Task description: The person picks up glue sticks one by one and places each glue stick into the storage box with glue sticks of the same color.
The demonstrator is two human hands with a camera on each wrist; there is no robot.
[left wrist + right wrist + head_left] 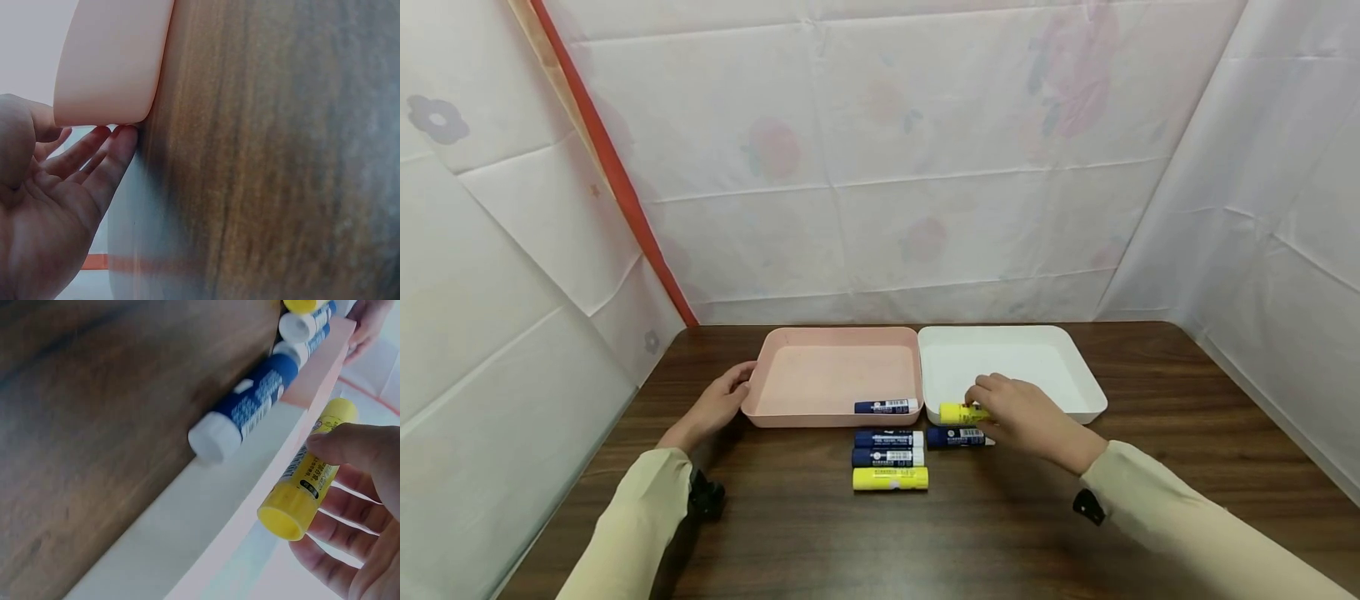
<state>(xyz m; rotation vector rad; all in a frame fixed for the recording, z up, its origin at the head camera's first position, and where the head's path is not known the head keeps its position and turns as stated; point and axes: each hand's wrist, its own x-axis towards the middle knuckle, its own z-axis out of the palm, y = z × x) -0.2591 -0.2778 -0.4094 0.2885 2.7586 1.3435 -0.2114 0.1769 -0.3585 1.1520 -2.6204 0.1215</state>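
Note:
My right hand pinches a yellow glue stick between thumb and fingers, held over the near wall of the white tray. My left hand rests at the left end of the pink tray, its fairly straight fingertips against the outer wall in the left wrist view. Inside the pink tray lies a blue glue stick along the near wall. In front of the trays lie two blue glue sticks with white ends, another blue glue stick to their right, and a second yellow glue stick nearest me.
Both trays stand side by side at the back of the dark wood table. White patterned cloth hangs behind and along both sides. A red strip runs down the cloth at the left.

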